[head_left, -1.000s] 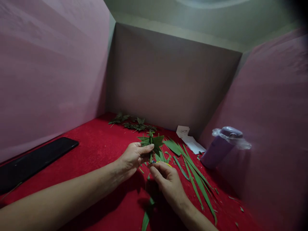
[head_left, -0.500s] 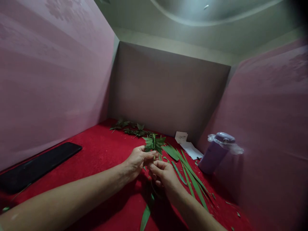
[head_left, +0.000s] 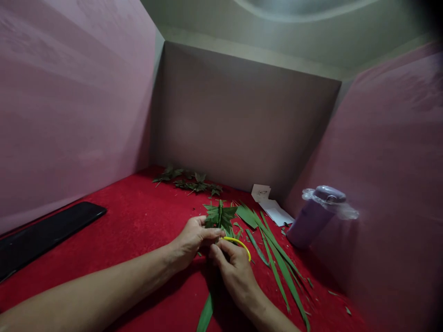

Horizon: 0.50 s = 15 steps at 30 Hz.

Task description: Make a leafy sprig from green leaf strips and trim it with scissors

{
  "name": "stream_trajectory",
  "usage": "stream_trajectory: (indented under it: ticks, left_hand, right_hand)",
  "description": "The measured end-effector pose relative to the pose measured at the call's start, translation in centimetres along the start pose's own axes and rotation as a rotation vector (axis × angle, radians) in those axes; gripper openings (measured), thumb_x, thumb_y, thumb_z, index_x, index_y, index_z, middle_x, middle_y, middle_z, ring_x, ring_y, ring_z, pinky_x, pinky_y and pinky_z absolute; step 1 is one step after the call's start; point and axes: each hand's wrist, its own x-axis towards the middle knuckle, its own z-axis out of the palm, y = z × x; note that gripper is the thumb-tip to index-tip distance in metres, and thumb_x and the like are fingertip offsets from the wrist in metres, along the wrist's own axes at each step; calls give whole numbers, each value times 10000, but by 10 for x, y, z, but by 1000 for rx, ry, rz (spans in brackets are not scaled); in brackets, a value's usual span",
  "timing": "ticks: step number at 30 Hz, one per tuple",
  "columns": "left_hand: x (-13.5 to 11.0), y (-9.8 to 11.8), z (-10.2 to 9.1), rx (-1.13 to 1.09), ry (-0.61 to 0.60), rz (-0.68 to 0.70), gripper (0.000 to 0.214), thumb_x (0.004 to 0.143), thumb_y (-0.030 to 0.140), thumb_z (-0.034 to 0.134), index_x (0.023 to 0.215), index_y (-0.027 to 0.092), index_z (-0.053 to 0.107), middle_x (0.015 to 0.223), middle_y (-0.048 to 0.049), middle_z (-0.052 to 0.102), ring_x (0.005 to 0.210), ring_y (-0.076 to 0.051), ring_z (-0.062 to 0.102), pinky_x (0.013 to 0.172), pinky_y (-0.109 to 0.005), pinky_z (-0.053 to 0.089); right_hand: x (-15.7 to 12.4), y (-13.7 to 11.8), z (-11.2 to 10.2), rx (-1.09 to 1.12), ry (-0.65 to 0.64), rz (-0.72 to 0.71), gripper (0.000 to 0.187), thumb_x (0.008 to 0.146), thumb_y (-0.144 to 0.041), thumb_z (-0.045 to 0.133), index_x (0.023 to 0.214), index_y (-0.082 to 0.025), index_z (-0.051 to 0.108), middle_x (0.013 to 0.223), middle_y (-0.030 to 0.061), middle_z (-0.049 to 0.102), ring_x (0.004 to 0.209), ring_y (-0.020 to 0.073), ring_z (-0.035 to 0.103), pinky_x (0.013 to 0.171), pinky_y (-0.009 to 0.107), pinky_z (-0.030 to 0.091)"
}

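Note:
My left hand (head_left: 199,235) is closed, thumb against fingers, around the base of a bundle of pointed green leaves (head_left: 220,216), which stands upright above the grip. Right beside it, my right hand (head_left: 233,263) is closed in a pinch. A thin, bright yellow curved strip (head_left: 242,243) arcs from near the left thumb over to the right hand's knuckles; its kind and its ends are hidden by the fingers. Below the hands a long green leaf blade (head_left: 206,313) reaches toward the front edge of the view.
Long green leaf strips (head_left: 282,265) and scraps lie on the red cloth (head_left: 148,216) to the right. Lobed leaf sprigs (head_left: 197,184) are at the back. White papers (head_left: 277,213) and a purple bottle (head_left: 309,223) stand back right; a black phone-like slab (head_left: 51,237) lies left.
The yellow curved strip now shows as a wide arc by my right hand; before, only a small yellowish bit showed between the fingers. My view has tilted slightly down.

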Motion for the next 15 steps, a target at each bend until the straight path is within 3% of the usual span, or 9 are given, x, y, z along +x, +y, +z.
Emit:
stream_trajectory:
  ticks: [6,15]
  left_hand:
    - [-2,0,0,12,33,-22,199,572,122,708,756,90,639,683,-55,649,602,-138,596,617,-255,452]
    - [3,-8,-7,8,67,-28,213,526,123,734,710,79,637,604,-37,627,529,-125,570,550,-237,436]
  right_hand:
    - [1,5,2,-61,-10,-35,271,838,-270,451,597,-179,537,552,-36,439,524,113,376,502,220,284]
    - [1,9,2,-57,-66,-21,256,820,-220,441,567,-181,440,549,-48,375,537,104,339,499,221,248]
